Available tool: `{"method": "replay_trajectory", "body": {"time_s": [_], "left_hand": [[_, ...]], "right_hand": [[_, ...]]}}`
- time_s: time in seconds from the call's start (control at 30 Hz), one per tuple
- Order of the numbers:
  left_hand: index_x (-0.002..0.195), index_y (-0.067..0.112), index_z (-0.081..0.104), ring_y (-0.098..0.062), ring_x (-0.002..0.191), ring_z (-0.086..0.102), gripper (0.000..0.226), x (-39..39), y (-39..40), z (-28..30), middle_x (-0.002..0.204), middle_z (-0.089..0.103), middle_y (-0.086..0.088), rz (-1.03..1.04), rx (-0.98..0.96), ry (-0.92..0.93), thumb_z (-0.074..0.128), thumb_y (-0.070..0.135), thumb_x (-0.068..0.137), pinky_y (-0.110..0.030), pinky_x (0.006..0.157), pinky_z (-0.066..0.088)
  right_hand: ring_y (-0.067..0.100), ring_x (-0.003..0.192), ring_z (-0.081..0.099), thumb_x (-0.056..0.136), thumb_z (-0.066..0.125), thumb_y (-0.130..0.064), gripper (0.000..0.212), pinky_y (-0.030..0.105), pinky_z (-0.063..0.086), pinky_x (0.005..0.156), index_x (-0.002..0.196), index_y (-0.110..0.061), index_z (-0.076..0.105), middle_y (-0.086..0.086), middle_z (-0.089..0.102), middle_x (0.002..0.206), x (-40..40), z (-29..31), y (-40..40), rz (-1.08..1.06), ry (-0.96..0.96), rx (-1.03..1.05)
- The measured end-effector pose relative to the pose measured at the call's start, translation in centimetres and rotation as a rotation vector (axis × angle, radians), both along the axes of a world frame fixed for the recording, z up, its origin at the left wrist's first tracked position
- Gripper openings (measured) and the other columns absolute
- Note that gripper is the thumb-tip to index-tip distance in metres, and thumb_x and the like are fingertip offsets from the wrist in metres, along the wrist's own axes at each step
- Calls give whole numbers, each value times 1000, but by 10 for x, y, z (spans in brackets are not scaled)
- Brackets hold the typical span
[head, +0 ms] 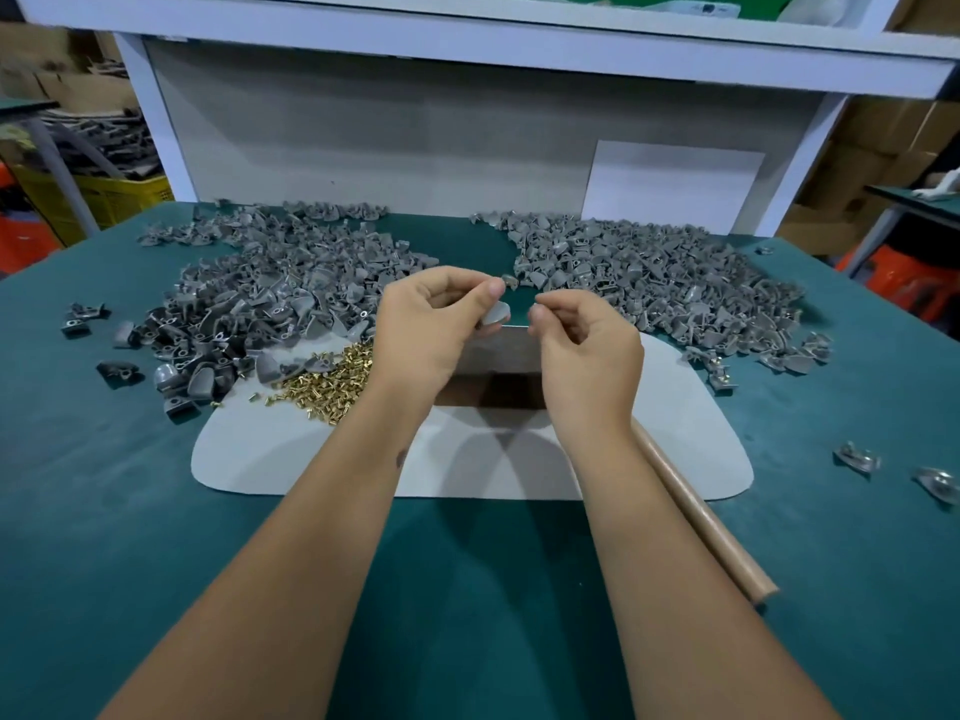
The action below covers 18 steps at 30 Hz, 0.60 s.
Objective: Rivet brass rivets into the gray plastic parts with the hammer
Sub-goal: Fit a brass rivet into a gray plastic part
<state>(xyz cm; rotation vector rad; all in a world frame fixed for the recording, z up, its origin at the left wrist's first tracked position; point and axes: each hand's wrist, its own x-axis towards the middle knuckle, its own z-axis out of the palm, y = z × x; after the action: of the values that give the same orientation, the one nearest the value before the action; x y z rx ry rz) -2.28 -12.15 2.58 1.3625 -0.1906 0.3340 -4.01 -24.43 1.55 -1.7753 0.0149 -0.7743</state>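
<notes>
My left hand (431, 324) holds a gray plastic part (494, 313) between thumb and fingers above the middle of the table. My right hand (582, 345) is just to its right, its fingertips pinched together near the part; a rivet between them is too small to make out. A heap of brass rivets (327, 379) lies on the pale mat (270, 449) left of my left wrist. The wooden hammer handle (701, 517) lies under my right forearm; its head is hidden.
Two big piles of gray parts cover the green table, one at the left (260, 293) and one at the right (649, 283). A metal block (498, 350) sits on the mat under my hands. Loose parts (857, 459) lie at the right. A shelf frame (467, 54) stands behind.
</notes>
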Motion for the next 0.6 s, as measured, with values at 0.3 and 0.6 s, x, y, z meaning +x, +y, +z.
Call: {"method": "replay_trajectory", "body": {"time_s": [0.3,0.6], "left_hand": [[93,21,72,-7,86,72,28,4,7,-15,86,76,4,-36,58,43,73,-5,81,-16,78,54],[79,31,74,8,93,62,36,6,13,-22,97,72,1,43,589,-69,72,-5,81,-7,90,43]], "right_hand": [[9,74,63,94,54,-10,16,30,52,76,83,-22,57,-2,65,84,0,-8,7,128,9,70],[11,82,56,90,59,-10,9,23,45,74,88,-15,65,-2,64,87,4,-20,-1,-70,11,-193]]}}
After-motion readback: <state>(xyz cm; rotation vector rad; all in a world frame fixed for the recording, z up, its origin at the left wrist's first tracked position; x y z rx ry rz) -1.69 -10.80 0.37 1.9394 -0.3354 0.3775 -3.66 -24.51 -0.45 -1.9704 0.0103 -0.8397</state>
